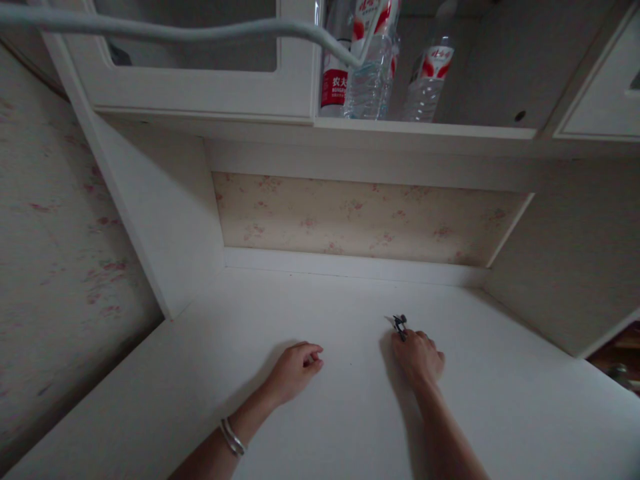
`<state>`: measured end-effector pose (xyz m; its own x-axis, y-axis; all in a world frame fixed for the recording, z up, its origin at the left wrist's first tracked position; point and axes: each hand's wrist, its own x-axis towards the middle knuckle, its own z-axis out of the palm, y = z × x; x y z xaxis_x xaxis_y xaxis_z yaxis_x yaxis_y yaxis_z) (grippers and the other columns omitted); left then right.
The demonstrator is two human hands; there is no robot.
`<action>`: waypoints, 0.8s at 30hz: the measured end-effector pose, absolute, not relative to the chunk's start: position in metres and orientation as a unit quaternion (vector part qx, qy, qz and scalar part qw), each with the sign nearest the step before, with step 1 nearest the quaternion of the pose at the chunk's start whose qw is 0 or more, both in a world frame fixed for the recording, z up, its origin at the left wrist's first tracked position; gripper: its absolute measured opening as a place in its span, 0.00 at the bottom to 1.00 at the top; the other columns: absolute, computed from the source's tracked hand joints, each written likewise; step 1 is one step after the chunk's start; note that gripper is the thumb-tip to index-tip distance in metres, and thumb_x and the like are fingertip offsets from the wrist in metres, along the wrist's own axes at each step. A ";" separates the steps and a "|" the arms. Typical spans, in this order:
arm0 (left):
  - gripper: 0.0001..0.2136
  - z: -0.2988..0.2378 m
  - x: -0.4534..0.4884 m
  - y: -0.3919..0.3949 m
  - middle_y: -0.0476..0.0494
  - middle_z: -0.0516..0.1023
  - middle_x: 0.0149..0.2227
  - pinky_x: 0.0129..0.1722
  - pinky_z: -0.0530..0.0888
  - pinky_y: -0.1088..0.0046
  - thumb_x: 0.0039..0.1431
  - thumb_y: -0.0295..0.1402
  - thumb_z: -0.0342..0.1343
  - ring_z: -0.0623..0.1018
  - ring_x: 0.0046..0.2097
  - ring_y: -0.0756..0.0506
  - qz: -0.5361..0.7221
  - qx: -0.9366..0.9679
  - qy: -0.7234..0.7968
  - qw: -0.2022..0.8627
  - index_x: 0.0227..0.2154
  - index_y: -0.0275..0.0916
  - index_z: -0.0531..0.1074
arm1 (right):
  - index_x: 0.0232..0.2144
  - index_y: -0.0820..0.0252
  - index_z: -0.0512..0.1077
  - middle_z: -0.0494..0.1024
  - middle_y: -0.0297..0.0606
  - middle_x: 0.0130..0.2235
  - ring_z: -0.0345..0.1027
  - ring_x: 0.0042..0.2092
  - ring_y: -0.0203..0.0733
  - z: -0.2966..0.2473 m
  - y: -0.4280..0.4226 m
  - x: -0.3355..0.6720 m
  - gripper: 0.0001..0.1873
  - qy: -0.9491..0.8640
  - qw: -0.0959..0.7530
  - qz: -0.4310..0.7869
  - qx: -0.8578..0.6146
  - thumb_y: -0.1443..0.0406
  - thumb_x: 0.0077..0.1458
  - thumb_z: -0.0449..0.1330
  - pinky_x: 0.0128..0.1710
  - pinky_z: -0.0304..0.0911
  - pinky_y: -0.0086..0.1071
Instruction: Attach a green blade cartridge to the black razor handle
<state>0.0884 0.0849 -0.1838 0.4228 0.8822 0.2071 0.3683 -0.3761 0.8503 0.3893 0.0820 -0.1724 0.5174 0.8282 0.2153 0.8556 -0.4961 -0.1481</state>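
My right hand (419, 357) rests on the white desktop (345, 413) with its fingers closed on a small dark metal object (400, 325). Thin black parts and a round knob of it stick out past the thumb side, and a fine pointed piece shows at its left. Its exact kind is too small to make out. To the left, my left hand (295, 368) lies on the desktop, loosely curled, with a gap between thumb and fingers and nothing visible in it. A silver bangle (233, 437) circles the left wrist.
Overhead, a cabinet shelf (425, 129) holds several plastic water bottles (369, 80). A pale bar (200, 32) crosses the top left, close to the camera. White side panels (150, 213) and a flowered back wall (350, 213) enclose the desk.
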 end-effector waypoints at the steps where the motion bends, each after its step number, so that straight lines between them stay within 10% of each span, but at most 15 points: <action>1: 0.12 -0.184 0.088 0.085 0.46 0.75 0.36 0.37 0.70 0.73 0.55 0.33 0.54 0.74 0.35 0.47 0.340 0.756 0.413 0.376 0.42 0.38 0.74 | 0.40 0.61 0.76 0.71 0.48 0.42 0.64 0.43 0.56 -0.172 0.082 0.389 0.16 -0.487 0.117 -0.057 -0.863 0.60 0.61 0.51 0.39 0.59 0.44; 17: 0.13 -0.185 0.092 0.079 0.47 0.73 0.37 0.36 0.70 0.74 0.53 0.31 0.54 0.73 0.33 0.48 0.311 0.778 0.424 0.344 0.43 0.41 0.73 | 0.38 0.59 0.72 0.72 0.39 0.36 0.66 0.38 0.47 -0.168 0.071 0.314 0.09 -0.714 0.277 -0.024 -0.642 0.69 0.64 0.51 0.39 0.60 0.32; 24: 0.27 -0.171 0.090 0.071 0.46 0.69 0.45 0.48 0.65 0.73 0.39 0.17 0.46 0.69 0.47 0.46 0.317 0.826 0.385 0.263 0.45 0.41 0.68 | 0.40 0.58 0.73 0.72 0.39 0.42 0.63 0.46 0.48 -0.177 0.047 0.246 0.22 -0.873 0.267 0.100 -0.396 0.78 0.44 0.52 0.48 0.58 0.34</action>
